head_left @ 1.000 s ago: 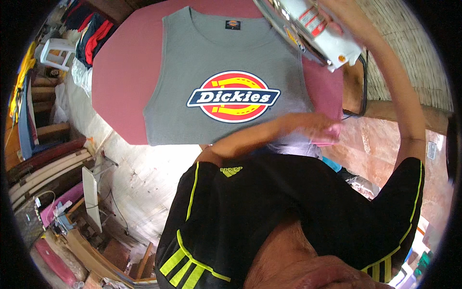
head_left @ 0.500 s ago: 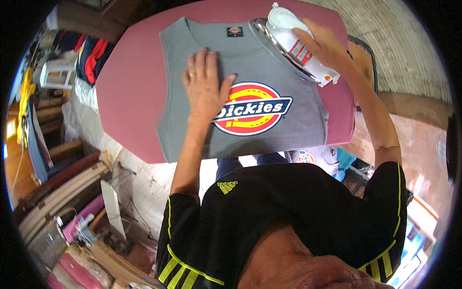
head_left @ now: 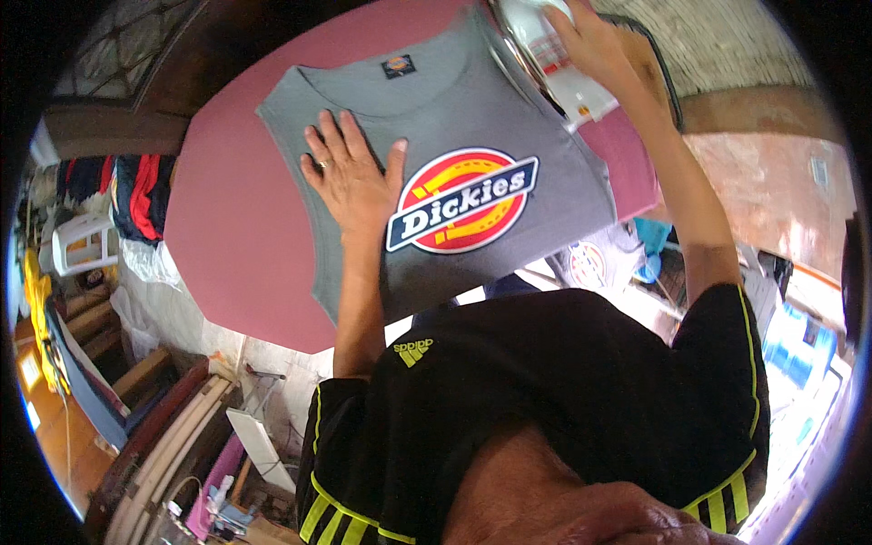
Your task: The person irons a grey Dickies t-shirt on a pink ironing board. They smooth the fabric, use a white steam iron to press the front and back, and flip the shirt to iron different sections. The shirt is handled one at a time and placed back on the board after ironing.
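A grey sleeveless shirt [head_left: 436, 104] with a large red, yellow and blue print lies spread on a maroon padded board [head_left: 238, 213]. My left hand [head_left: 352, 182] rests on the cloth, palm down with fingers apart, just left of the print. A ring is on one finger. At the far right, my right hand [head_left: 595, 45] is wrapped round the handle of a white iron [head_left: 581, 95] with a shiny metal base. The iron lies over the shirt's right shoulder and armhole edge. Its front part reaches the upper rim of the view and is partly cut off.
Left of the board are a white plastic stool [head_left: 84, 243], dark and red clothes [head_left: 145, 195], and stacked long boards [head_left: 168, 445]. Below its right edge lies another grey printed garment [head_left: 599, 259]. A brown wall panel [head_left: 763, 195] stands at right.
My head view has turned, so the board appears tilted. My left hand has shifted left off the print, its fingers wider apart. The iron has moved a little farther out along the right shoulder.
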Motion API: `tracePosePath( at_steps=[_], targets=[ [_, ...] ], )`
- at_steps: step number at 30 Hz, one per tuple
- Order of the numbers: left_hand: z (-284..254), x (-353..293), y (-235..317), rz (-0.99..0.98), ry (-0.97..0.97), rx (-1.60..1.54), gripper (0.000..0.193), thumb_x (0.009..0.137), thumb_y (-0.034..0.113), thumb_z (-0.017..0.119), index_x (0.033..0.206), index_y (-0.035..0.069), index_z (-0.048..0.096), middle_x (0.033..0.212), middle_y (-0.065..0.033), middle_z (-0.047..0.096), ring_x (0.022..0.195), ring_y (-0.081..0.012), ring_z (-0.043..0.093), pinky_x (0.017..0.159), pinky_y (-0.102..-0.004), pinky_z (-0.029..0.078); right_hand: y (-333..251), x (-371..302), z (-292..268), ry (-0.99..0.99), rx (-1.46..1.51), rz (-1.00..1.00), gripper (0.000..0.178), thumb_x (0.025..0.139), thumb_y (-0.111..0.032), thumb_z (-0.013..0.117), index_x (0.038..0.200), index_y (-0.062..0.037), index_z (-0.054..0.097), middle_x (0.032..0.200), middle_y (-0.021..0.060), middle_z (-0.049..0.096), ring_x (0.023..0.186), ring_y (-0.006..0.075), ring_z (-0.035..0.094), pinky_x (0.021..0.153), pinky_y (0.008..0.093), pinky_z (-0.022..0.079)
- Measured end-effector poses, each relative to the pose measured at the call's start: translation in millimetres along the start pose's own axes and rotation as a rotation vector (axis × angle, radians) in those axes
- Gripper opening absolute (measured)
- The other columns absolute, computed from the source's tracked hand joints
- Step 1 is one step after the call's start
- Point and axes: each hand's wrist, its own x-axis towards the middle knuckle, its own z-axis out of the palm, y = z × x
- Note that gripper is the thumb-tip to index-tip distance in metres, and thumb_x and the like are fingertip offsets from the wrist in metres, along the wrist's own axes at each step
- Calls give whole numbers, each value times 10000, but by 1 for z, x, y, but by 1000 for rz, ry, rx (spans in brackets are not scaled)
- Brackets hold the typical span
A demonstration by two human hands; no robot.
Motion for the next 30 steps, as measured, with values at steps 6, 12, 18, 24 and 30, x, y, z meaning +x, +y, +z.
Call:
tracePosePath(
  at_steps=[6,12,18,24,30],
  targets=[
    [7,-3,-5,11,40,-32,929,910,683,495,1487,-37,386,1573,-257,325,1474,-462,249,1161,-620,168,-11,30,5,-35,5,-10,503,994,-431,459,1054,35,639,999,326,659,1000,493,627,907,532,482],
    [5,0,-1,14,63,-32,925,896,674,517,1469,-45,410,1565,-242,350,1476,-436,262,1164,-595,180,-17,-2,-24,-198,-2,-37,525,990,-439,457,1085,47,631,1064,318,657,1013,479,628,909,524,487],
    [12,-9,-15,-20,121,-25,861,925,637,494,1460,-35,427,1570,-230,346,1477,-429,255,1167,-601,170,-40,-37,-66,-467,37,141,501,1004,-465,506,1192,-16,626,826,165,660,746,282,646,737,404,496],
    [-10,-33,-44,-204,84,121,668,998,524,440,1488,70,434,1589,-149,352,1477,-399,270,1149,-624,204,-64,-7,-56,-456,192,-437,426,1007,-400,534,1206,-33,619,899,122,661,865,241,639,785,390,486],
    [-15,-61,-65,-286,157,32,594,1002,432,465,1464,59,439,1552,-160,392,1443,-425,314,1123,-652,220,-197,6,-12,-472,389,-512,509,977,-429,487,1085,50,622,1075,324,655,999,444,650,864,498,510]
  ],
)
